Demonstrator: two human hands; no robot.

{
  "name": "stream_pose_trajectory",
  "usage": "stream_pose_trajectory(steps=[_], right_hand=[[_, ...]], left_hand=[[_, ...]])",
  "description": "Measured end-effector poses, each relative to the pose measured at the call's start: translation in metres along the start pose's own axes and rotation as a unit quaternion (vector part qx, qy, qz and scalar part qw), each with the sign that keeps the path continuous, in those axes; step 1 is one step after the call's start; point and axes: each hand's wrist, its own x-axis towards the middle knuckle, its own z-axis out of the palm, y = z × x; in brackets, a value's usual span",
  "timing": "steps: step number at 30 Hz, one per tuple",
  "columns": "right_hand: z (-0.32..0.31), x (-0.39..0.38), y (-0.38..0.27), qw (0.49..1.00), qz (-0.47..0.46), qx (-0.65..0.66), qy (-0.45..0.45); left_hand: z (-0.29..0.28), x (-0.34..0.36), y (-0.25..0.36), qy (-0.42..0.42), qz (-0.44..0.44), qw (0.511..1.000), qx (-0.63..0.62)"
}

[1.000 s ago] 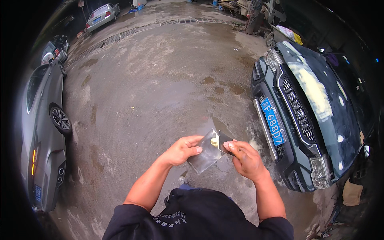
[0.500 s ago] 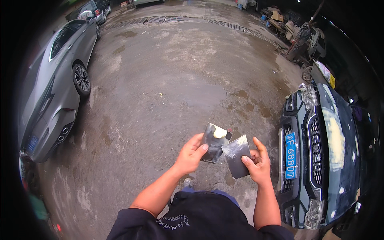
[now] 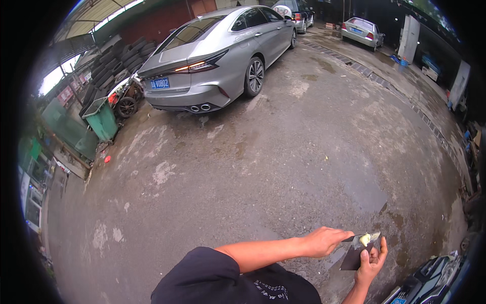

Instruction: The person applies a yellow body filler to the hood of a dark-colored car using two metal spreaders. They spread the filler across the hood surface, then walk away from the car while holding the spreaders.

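Note:
My left hand (image 3: 323,242) grips a dark, flat putty spreader (image 3: 349,238), seen nearly edge-on. In my right hand (image 3: 373,262) is a second dark square putty spreader (image 3: 353,259), with the thumb on its face and the index finger stretched up along its side. A lump of pale yellow putty (image 3: 365,239) sits where the two spreaders meet, near the upper edge of the right one. I cannot tell which of them bears most of it. Both hands are close together at the lower right.
A silver sedan (image 3: 197,66) stands ahead to the left. A green bin (image 3: 102,119) and stacked tyres (image 3: 119,61) are beyond its rear. At the lower right is the front of a dark vehicle (image 3: 430,278). A drain grate (image 3: 377,78) crosses the wet concrete.
The view has swung left, bringing in the bin and tyres. My hands now appear farther right, with the left spreader tipped edge-on and brought against the right one at the putty.

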Motion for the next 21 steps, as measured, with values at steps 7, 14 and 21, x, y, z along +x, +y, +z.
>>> stream_pose_trajectory(steps=[7, 14, 21], right_hand=[[-0.032, 0.032, -0.02, 0.994, -0.052, -0.024, -0.09], [0.018, 0.033, -0.056, 0.833, -0.358, -0.082, -0.414], [0.106, -0.023, -0.053, 0.742, -0.394, -0.079, -0.536]], left_hand=[[0.009, -0.029, 0.02, -0.088, -0.219, 0.971, -0.038], [0.01, -0.096, 0.043, 0.128, -0.291, 0.825, -0.468], [-0.023, -0.2, 0.087, 0.265, -0.272, 0.827, -0.415]])
